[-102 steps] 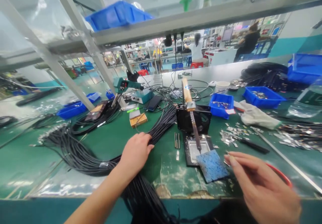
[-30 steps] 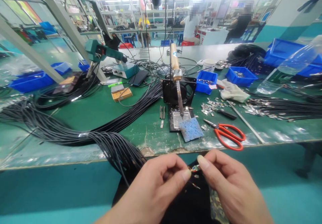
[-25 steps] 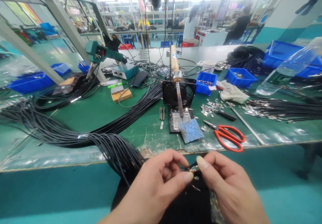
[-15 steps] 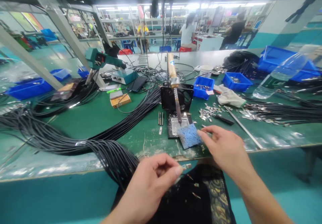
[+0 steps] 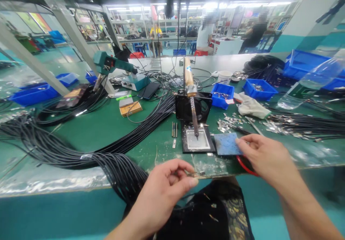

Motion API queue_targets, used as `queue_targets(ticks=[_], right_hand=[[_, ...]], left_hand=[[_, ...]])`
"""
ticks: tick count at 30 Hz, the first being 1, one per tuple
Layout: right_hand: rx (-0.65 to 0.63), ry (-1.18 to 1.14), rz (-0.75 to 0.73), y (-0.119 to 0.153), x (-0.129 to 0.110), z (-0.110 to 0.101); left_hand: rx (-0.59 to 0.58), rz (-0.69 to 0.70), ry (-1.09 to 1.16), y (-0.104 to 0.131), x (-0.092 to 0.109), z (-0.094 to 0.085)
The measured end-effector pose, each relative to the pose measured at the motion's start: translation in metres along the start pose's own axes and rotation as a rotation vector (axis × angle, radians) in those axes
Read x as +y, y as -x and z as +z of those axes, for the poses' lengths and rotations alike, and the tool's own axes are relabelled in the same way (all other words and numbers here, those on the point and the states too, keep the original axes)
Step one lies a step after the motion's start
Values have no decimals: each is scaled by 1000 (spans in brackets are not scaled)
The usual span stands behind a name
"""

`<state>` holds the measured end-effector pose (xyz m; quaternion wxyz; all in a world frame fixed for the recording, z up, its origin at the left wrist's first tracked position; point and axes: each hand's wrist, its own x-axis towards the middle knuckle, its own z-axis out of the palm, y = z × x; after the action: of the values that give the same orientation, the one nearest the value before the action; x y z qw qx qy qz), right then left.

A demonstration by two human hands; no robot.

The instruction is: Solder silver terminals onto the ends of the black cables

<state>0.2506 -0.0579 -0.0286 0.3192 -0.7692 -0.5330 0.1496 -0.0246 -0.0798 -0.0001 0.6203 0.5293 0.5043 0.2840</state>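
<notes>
My left hand (image 5: 167, 186) is closed in a pinch at the bench's front edge, a small metal connector (image 5: 200, 173) sticking out from its fingertips. Between thumb and fingers my right hand (image 5: 266, 157) grips the near right corner of a blue speckled sponge (image 5: 225, 144). The sponge lies beside a black plate with a shallow metal tray (image 5: 191, 147). Above that tray a soldering iron (image 5: 189, 75) with a wooden handle points tip down. A red curved piece (image 5: 246, 167), mostly hidden, shows under my right hand.
A black fan (image 5: 180, 107) stands behind the iron. Thick bundles of black cable (image 5: 115, 157) cover the left side. Loose metal connectors (image 5: 229, 119), a white glove (image 5: 252, 106), blue bins (image 5: 222, 101) and a plastic bottle (image 5: 293, 92) are at right. People sit farther back.
My right hand has moved right with the sponge, which no longer overlaps the metal tray. The red piece has come into sight. My left hand still pinches the connector, which now points slightly differently.
</notes>
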Motion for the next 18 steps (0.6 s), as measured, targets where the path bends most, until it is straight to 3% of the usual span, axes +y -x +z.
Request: queue_targets(ticks=[4, 10, 14, 18], right_hand=[[-69, -124, -86, 20, 4, -8], [-164, -265, -245, 71, -27, 6], [-159, -442, -436, 79, -32, 26], [-124, -474, -487, 76, -28, 38]], left_hand=[[10, 19, 38, -7, 0, 0], [30, -73, 86, -16, 1, 2], [15, -132, 157, -22, 4, 2], [7, -146, 203, -28, 7, 1]])
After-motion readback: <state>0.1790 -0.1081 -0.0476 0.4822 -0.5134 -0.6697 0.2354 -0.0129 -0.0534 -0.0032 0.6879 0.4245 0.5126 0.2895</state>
